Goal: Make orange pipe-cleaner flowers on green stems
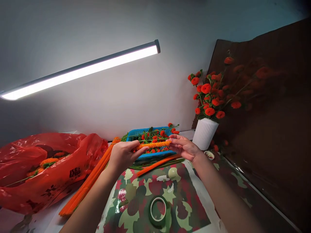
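2 bare hands hold a fuzzy orange strip (154,144) level between them, over the near part of a blue plastic basket (133,134). The left hand (125,152) grips the strip's left end between thumb and fingers; the right hand (186,148) pinches its right end with the fingertips. The strip is narrow and closely ridged — almost like a soft coil — and runs nearly straight.

Behind it, the basket, with a perforated wall, holds small round red-orange flowers on thin green stems. Just nearer, slim orange sticks (157,165) and green sticks (173,162) lie slanting across a glossy mat (131,181) printed with jagged green, cream and dark red patches. On the mat's near part lies 1 roll of dark green tape (156,222), a flat ring with a pale core.

At left, a long bundle of orange stems (89,181) lies beside a crinkled, shiny red plastic bag (94,152) — thin enough to glow, with black lettering on its side and yellow-orange fuzzy pieces in its opening. At far right, a white vase (205,134), ribbed from top to bottom, holds pompom-like red flowers (209,111) beside a dark brown panel (272,136). A long white lamp (85,72) shines against the smooth wall (157,97).
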### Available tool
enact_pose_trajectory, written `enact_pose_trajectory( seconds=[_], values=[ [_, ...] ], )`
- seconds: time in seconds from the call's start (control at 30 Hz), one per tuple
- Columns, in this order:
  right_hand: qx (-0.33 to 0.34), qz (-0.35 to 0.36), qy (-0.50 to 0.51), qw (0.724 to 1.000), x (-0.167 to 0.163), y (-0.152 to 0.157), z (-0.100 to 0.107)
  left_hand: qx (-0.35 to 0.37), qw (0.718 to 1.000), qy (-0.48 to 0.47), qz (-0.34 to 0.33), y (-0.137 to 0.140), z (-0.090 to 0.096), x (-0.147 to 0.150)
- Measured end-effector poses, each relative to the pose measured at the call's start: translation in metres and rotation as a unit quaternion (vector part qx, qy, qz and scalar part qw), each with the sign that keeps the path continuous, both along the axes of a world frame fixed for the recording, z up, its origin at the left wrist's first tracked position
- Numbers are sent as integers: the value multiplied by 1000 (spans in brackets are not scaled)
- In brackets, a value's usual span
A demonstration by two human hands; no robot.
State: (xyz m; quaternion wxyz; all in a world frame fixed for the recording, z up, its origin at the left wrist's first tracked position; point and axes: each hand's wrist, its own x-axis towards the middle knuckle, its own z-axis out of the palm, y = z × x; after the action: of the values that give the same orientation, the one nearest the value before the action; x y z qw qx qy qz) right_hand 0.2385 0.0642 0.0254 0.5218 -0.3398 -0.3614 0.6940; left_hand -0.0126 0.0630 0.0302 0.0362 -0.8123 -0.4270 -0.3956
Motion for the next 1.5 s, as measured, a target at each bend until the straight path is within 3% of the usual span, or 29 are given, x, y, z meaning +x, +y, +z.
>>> enact_pose_trajectory(
  seconds=[0.13,0.23,0.37,0.53,0.87,1.1,1.33,1.5],
  values=[
    [23,-21,-14,999,-3,-5,4,13,1000,10,16,0,1,0],
    [77,-70,-35,994,-10,-10,7,3,1000,-10,24,-2,2,2],
    [161,-146,-57,975,-20,-15,7,-27,998,-58,24,-4,3,4],
    [233,-190,-78,950,-26,-16,4,-35,996,-81,18,-4,4,3],
    [267,-77,-154,948,-19,-15,1,56,998,-5,5,-13,7,10],
    [293,-59,-137,944,-20,-18,7,-2,998,-57,-34,-15,12,10],
    [297,-53,-276,913,-5,-23,13,7,999,-50,-7,-22,18,12],
    [293,-39,-291,910,-2,-25,14,-19,999,-43,4,-22,17,13]
  ],
)
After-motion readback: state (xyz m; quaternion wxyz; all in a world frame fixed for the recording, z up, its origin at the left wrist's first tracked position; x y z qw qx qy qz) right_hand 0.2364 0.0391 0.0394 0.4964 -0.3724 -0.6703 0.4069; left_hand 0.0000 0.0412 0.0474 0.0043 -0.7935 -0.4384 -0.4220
